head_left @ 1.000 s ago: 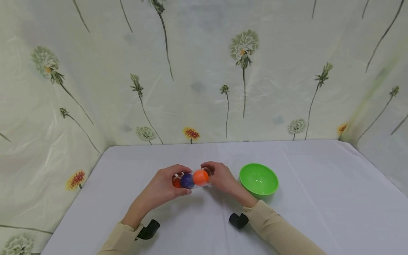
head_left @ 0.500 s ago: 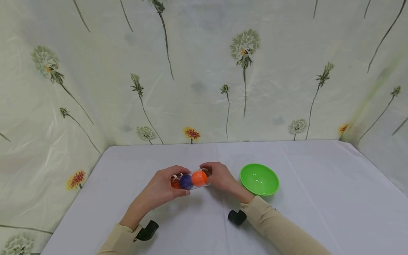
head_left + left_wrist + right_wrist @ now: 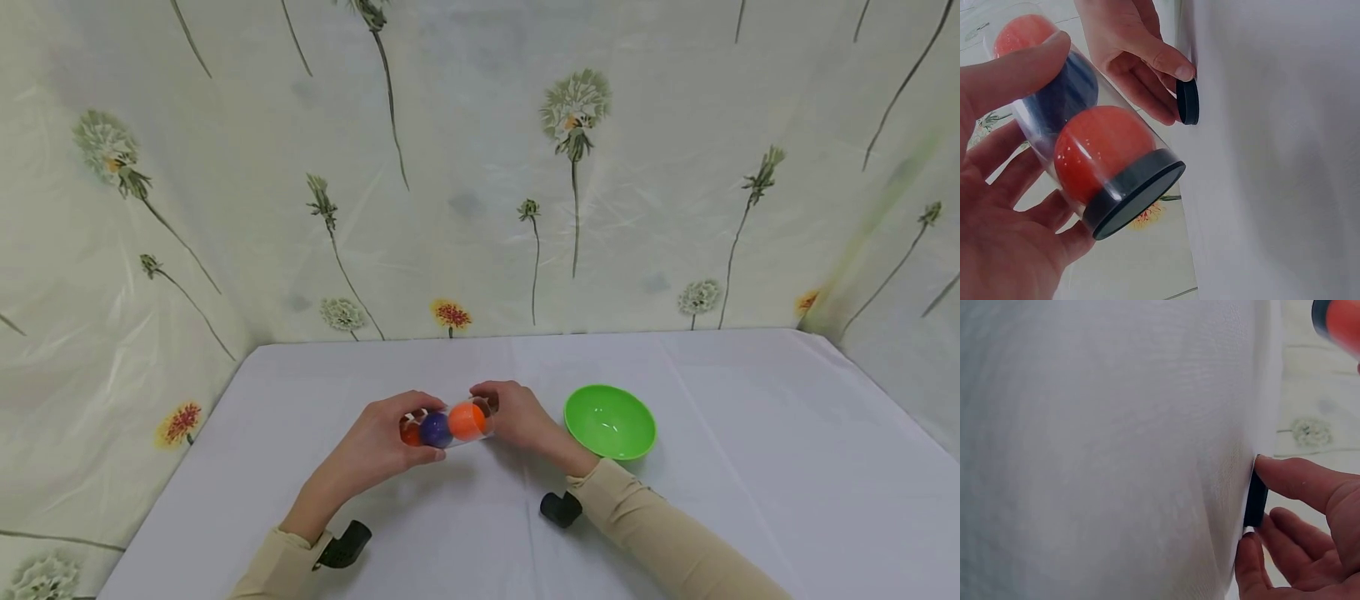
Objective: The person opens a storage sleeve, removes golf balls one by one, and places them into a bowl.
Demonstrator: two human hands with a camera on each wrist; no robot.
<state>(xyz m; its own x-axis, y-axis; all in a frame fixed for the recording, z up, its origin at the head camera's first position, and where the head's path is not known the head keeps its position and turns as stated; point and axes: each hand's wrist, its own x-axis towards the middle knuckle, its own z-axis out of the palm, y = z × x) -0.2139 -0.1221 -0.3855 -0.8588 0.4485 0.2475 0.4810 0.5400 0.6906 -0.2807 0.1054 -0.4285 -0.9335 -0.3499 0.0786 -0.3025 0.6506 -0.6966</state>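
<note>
The left hand (image 3: 381, 433) grips the tube (image 3: 1112, 96) with its cap (image 3: 1138, 197) low, likely keeping the balls (image 3: 1105, 145) inside, while the right hand (image 3: 527, 419) pinches the lid (image 3: 1189, 103).

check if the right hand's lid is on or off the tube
Off: the right hand holds the black lid, clearly apart from the tube.
</note>
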